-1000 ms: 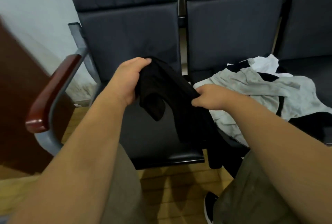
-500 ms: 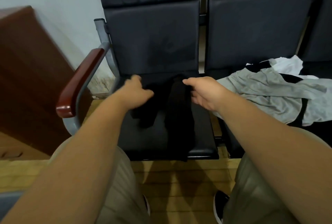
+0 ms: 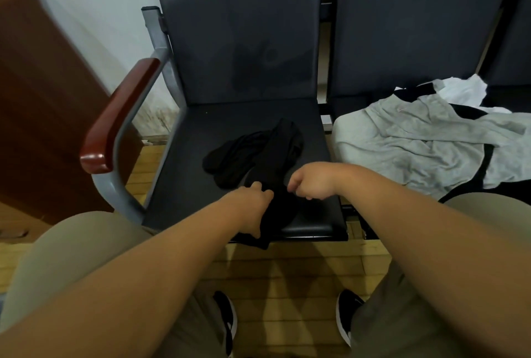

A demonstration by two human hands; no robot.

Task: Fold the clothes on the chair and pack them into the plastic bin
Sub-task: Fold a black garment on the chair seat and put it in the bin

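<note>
Crumpled black cloth garment [image 3: 255, 150] on dark padded chair [image 3: 181, 182]: left hand [image 3: 253, 205] and right hand [image 3: 311, 182] pinch its six-o'clock edge; best spread flat before folding.

Dim indoor light, soft shadows, wide-angle bending, slightly blurred edges.

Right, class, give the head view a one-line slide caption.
Left hand and right hand grip a black garment on the seat, grey clothes on the next.

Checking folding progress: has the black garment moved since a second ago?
Yes. The black garment went from held up before the backrest down onto the seat.
</note>
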